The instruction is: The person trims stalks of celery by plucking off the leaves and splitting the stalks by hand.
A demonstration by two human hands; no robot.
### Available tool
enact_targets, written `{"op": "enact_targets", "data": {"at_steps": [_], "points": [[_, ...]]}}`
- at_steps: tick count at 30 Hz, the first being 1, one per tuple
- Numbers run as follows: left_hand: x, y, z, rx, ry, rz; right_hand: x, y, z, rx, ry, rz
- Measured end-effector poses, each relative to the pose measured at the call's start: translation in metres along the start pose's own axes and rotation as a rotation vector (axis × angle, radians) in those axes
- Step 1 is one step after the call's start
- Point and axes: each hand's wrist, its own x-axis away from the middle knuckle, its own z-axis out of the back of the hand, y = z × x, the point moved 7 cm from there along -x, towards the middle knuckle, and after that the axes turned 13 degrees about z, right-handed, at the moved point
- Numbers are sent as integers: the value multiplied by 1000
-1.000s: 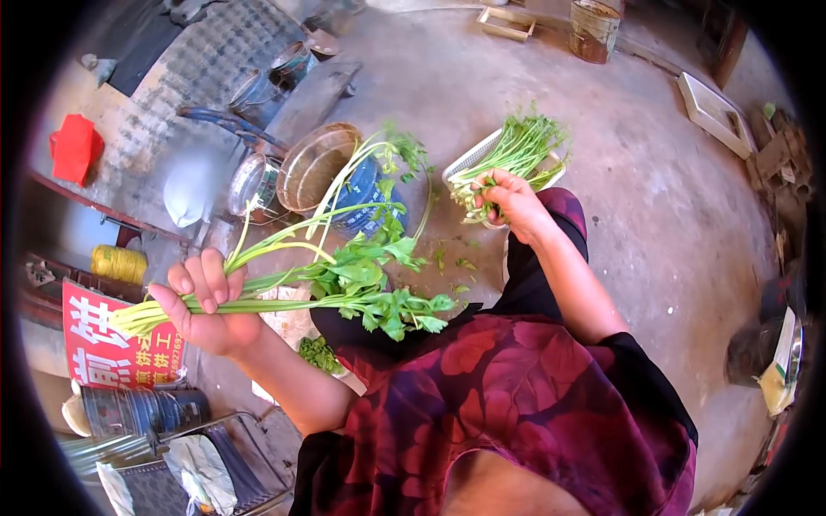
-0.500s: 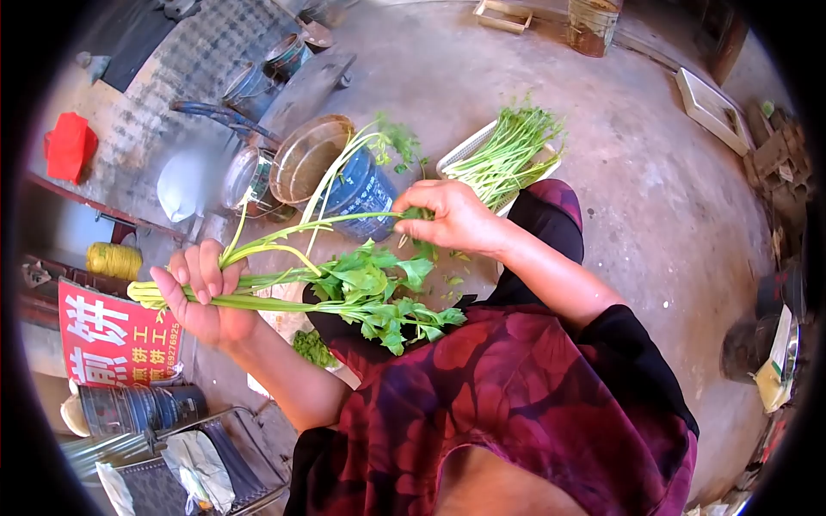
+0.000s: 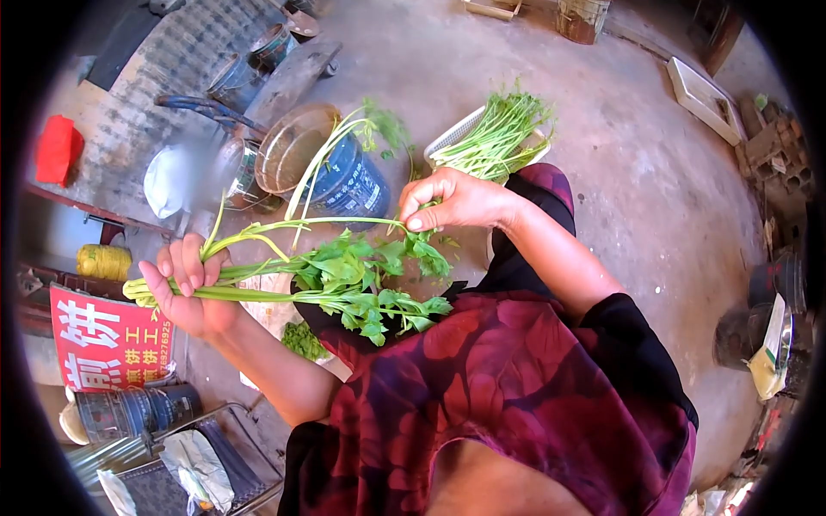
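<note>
A bunch of leafy celery (image 3: 340, 265) lies across the front of my body, its leaves pointing right. My left hand (image 3: 194, 288) is closed around the stems near their pale cut ends. One thin stalk (image 3: 344, 220) stretches rightward from the bunch, slightly above the other stems. At its far end my right hand (image 3: 460, 199) pinches the stalk, thumb against fingers, with some leaves hanging below. Beyond the hands stands a blue bucket (image 3: 353, 185) with white lettering, and long pale stems lean in front of it.
A white basket (image 3: 440, 142) of trimmed green stalks (image 3: 495, 138) sits beyond my right hand. Loose green leaves (image 3: 303, 340) lie below my left forearm. A red sign (image 3: 112, 340), a yellow twine roll (image 3: 104, 261) and a folding chair (image 3: 249, 456) are at the left.
My right hand has turned slightly, and leaves now show hanging beneath it. The thin stalk looks straighter between the hands. The whole view has shifted a little.
</note>
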Motion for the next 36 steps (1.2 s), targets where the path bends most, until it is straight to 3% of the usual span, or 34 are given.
{"op": "enact_targets", "data": {"at_steps": [6, 9, 12, 17, 20, 21, 24, 26, 28, 30, 32, 36], "points": [[-2, 0, -2, -9, 5, 9, 2, 0, 2, 44, -20, 99], [-3, -2, -5, -36, -23, 22, 3, -5, -3, 86, 5, -23], [-4, -3, -7, -48, -36, 34, 1, -10, -4, 302, 37, 107], [-7, -11, -12, -149, 1, 47, 9, 8, 5, 489, 274, 64], [-9, -13, -14, -195, 14, 31, 15, 18, 16, 377, 414, -11], [-8, -6, -16, -177, -29, 18, 16, 22, 28, 523, 483, 117], [-6, 9, -19, -171, -44, -30, 46, 68, 47, 10, 629, -311], [-7, 9, -22, -200, -31, -32, 46, 63, 49, -103, 656, -284], [-8, 4, -24, -198, -11, -28, 41, 47, 53, -59, 663, -260], [-10, -1, -24, -176, -16, -17, 16, 11, 48, 264, 594, 186], [-10, -3, -24, -164, -8, -12, 8, -11, 27, 280, 471, 109], [-11, -8, -26, -164, -13, -7, -2, -4, 4, 574, 479, 11]]}}
